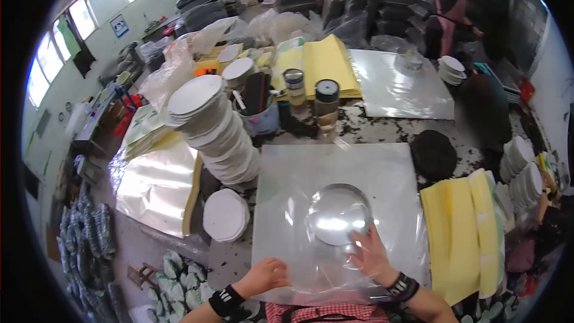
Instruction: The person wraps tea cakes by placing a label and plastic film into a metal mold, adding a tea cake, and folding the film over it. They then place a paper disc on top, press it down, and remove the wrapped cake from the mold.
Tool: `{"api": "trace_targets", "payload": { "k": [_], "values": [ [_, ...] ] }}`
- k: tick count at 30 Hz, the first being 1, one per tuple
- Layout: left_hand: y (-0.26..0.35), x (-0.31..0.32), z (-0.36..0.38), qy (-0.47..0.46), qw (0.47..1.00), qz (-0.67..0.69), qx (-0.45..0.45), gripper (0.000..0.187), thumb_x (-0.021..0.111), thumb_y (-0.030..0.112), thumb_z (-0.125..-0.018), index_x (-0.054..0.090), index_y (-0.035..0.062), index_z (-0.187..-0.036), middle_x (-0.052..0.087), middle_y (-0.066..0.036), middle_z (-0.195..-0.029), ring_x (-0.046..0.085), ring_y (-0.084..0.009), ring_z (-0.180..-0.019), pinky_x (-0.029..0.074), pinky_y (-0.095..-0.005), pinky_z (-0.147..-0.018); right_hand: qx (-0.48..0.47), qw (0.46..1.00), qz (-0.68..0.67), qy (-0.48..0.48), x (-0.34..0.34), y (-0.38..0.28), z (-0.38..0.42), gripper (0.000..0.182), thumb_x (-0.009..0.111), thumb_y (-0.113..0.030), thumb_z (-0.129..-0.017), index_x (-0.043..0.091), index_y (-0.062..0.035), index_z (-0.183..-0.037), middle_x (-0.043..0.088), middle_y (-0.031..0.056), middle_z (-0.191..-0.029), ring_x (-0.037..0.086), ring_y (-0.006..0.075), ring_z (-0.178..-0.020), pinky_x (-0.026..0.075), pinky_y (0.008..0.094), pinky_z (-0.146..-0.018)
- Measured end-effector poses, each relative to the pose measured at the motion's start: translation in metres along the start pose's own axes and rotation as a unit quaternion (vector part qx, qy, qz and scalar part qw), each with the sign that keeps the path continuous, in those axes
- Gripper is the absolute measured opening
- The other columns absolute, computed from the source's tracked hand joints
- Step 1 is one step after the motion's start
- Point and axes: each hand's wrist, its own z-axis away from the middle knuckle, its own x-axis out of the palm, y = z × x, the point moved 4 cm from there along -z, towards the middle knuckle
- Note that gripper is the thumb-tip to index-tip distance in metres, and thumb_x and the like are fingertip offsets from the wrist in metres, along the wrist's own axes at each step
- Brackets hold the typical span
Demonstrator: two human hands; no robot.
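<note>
A round, shiny metal disc or shallow dish (339, 214) lies on a clear plastic sheet (281, 173) in front of me. My right hand (372, 254) touches the disc's lower right edge with its fingers apart. Near the sheet's lower left edge, my left hand (270, 275) has its fingers drawn together at the plastic; whether they pinch it is hard to see. A stack of white discs (226, 215) sits left of the sheet, with a taller leaning stack (218, 134) behind it. Yellow sheets (457, 236) lie to the right.
Behind the sheet stand two jars (327, 104), a tub of tools (261, 121) and yellow paper (329, 66). A dark round pile (434, 154) is at the right. One person (448, 15) stands at the back right; another's arm (549, 191) shows at the right edge.
</note>
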Motion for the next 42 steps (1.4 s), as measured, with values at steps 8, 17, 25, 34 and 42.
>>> {"api": "trace_targets", "payload": {
  "k": [8, 17, 25, 34, 42],
  "values": [
    [-0.081, -0.065, 0.008, 0.185, 0.884, -0.267, -0.336, 0.063, 0.074, 0.033, -0.085, 0.053, -0.0066, -0.13, 0.059, -0.025, -0.133, 0.057, -0.0398, -0.122, 0.047, -0.0468, -0.099, -0.085, 0.936, -0.017, -0.34, -0.072, -0.022, 0.162, 0.034, 0.055, -0.018, -0.098, 0.064, -0.0066, -0.128, 0.068, 0.0181, -0.117, 0.062, 0.0315, -0.117, 0.046, 0.0448, -0.101],
    [-0.082, -0.078, 0.009, 0.091, 0.9, -0.29, -0.314, 0.023, 0.066, 0.011, -0.084, 0.061, 0.0053, -0.105, 0.07, -0.012, -0.1, 0.069, -0.0293, -0.085, 0.053, -0.0422, -0.069, -0.074, 0.98, 0.174, 0.061, -0.133, 0.044, -0.018, 0.005, 0.069, -0.016, -0.081, 0.069, -0.0123, -0.084, 0.064, 0.0068, -0.071, 0.063, 0.0294, -0.064, 0.051, 0.041, -0.058],
    [-0.03, -0.092, -0.01, 0.267, 0.898, -0.279, -0.212, 0.017, 0.064, 0.006, -0.086, 0.069, 0.0054, -0.102, 0.074, -0.014, -0.098, 0.072, -0.0303, -0.082, 0.057, -0.0384, -0.069, 0.083, 0.899, 0.421, 0.087, -0.168, 0.201, -0.132, 0.059, 0.07, -0.02, -0.084, 0.053, 0.0062, -0.134, 0.057, 0.0265, -0.134, 0.053, 0.0405, -0.125, 0.043, 0.0438, -0.108],
    [0.046, -0.005, -0.174, 0.2, 0.968, -0.141, 0.056, 0.04, 0.061, 0.006, -0.081, 0.068, 0.0068, -0.121, 0.069, -0.009, -0.124, 0.066, -0.0253, -0.115, 0.054, -0.0368, -0.093, 0.092, 0.957, 0.271, 0.033, -0.208, 0.23, -0.139, 0.04, 0.076, -0.026, -0.078, 0.071, -0.0045, -0.111, 0.071, 0.0195, -0.104, 0.066, 0.0359, -0.101, 0.052, 0.0437, -0.091],
    [0.034, 0.022, -0.172, 0.159, 0.981, -0.105, 0.041, 0.039, 0.059, 0.01, -0.086, 0.065, 0.0083, -0.125, 0.064, -0.006, -0.131, 0.062, -0.0239, -0.121, 0.053, -0.0372, -0.095, 0.141, 0.885, 0.443, 0.007, -0.172, 0.212, -0.168, 0.023, 0.069, -0.02, -0.076, 0.068, 0.001, -0.085, 0.071, 0.0221, -0.08, 0.071, 0.0352, -0.078, 0.058, 0.0442, -0.072]
  ]
}}
